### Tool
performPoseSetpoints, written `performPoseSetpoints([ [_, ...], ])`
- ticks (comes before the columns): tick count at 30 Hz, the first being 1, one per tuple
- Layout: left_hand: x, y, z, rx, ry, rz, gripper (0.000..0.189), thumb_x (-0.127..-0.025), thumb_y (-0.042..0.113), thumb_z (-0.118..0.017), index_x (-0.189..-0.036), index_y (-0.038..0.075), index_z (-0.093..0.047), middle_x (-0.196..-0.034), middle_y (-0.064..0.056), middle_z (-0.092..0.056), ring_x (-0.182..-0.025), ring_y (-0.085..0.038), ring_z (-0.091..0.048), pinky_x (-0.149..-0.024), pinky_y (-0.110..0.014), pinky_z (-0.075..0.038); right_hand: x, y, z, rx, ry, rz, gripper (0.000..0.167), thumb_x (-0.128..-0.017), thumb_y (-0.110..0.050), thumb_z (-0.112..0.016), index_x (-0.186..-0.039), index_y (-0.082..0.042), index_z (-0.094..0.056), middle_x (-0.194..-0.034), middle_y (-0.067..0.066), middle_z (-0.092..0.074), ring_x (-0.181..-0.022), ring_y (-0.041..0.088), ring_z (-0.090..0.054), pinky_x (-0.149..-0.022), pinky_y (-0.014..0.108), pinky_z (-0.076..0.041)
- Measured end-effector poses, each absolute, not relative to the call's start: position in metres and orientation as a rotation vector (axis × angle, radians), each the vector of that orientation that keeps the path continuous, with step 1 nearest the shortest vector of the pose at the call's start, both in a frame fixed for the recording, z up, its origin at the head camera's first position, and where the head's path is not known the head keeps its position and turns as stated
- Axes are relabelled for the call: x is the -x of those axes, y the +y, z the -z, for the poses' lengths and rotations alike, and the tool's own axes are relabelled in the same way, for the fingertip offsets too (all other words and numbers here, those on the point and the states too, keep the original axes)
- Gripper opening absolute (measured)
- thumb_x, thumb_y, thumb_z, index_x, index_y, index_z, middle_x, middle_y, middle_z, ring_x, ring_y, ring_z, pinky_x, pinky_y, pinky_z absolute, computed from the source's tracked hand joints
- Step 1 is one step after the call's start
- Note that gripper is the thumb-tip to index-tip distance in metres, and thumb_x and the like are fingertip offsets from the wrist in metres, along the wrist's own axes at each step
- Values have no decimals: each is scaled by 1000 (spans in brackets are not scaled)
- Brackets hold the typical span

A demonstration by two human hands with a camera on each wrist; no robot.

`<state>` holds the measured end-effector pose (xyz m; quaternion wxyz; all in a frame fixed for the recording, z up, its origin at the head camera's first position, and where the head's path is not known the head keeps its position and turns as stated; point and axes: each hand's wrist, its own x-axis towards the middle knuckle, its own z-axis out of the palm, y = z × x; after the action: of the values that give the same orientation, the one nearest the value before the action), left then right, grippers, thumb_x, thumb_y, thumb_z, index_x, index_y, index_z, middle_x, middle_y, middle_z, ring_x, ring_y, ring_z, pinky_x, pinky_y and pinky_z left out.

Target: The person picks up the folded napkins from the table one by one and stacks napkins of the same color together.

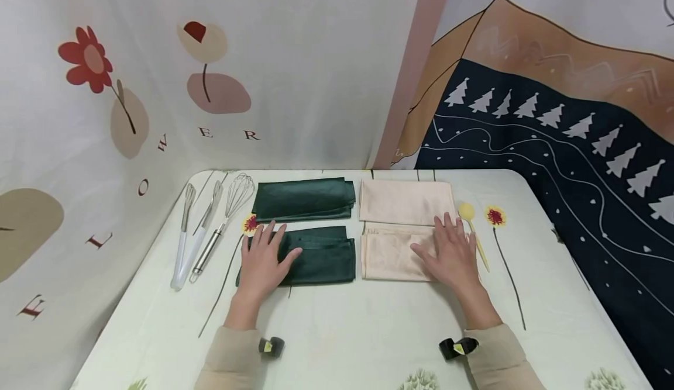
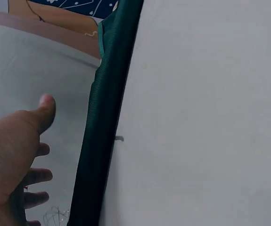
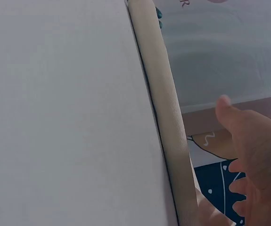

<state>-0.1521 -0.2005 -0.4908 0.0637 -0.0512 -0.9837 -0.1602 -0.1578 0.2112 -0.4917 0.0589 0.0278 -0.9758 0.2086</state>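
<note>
Two folded dark green cloths lie one behind the other, the front green cloth [image 1: 321, 261] nearer me and the back green cloth [image 1: 302, 200] beyond it. To their right are two folded pale pink-beige cloths, a front beige cloth [image 1: 392, 255] and a back beige cloth [image 1: 405, 203]. My left hand [image 1: 265, 261] is over the left end of the front green cloth, fingers spread and straight. Over the right end of the front beige cloth is my right hand [image 1: 453, 255], also spread. Neither hand grips anything; whether they touch the cloths, I cannot tell.
Left of the cloths lie a metal whisk [image 1: 210, 247] and two white-handled utensils, one [image 1: 181, 247] leftmost and the other [image 1: 197, 244] beside it. A yellow spoon [image 1: 466, 211] lies right of the beige cloths, partly behind my right hand. Printed curtains border the white table [image 1: 347, 337].
</note>
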Motion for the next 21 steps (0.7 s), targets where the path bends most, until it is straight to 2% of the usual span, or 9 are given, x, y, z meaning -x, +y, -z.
performPoseSetpoints([
  [4,154,-205,492,99,-2920,624,70,-97,45,-66,-150,5,-46,-155,-23,-38,-146,-42,-29,-118,-65,-15,162,209,489,-95,-2879,-718,89,-92,-53,-68,-152,5,-36,-159,31,-28,-149,50,-17,-115,71,-11],
  [11,153,-214,493,47,-2864,739,65,-97,39,-69,-146,3,-50,-151,-24,-43,-141,-42,-36,-117,-63,-22,167,205,486,-59,-2722,-791,77,-92,-42,-71,-145,8,-44,-150,33,-39,-146,49,-25,-116,69,-12],
  [18,150,-225,492,-26,-2869,852,64,-99,36,-66,-149,1,-46,-152,-27,-39,-140,-47,-36,-114,-63,-29,171,193,485,-80,-2626,-1129,67,-94,-33,-73,-145,1,-48,-151,23,-44,-138,44,-42,-113,59,-32],
  [21,149,-231,492,-62,-2862,893,65,-99,34,-67,-149,0,-44,-152,-28,-38,-140,-47,-36,-114,-62,-30,174,187,483,-109,-2589,-1238,62,-94,-29,-75,-142,2,-52,-142,23,-53,-128,42,-52,-105,56,-43],
])
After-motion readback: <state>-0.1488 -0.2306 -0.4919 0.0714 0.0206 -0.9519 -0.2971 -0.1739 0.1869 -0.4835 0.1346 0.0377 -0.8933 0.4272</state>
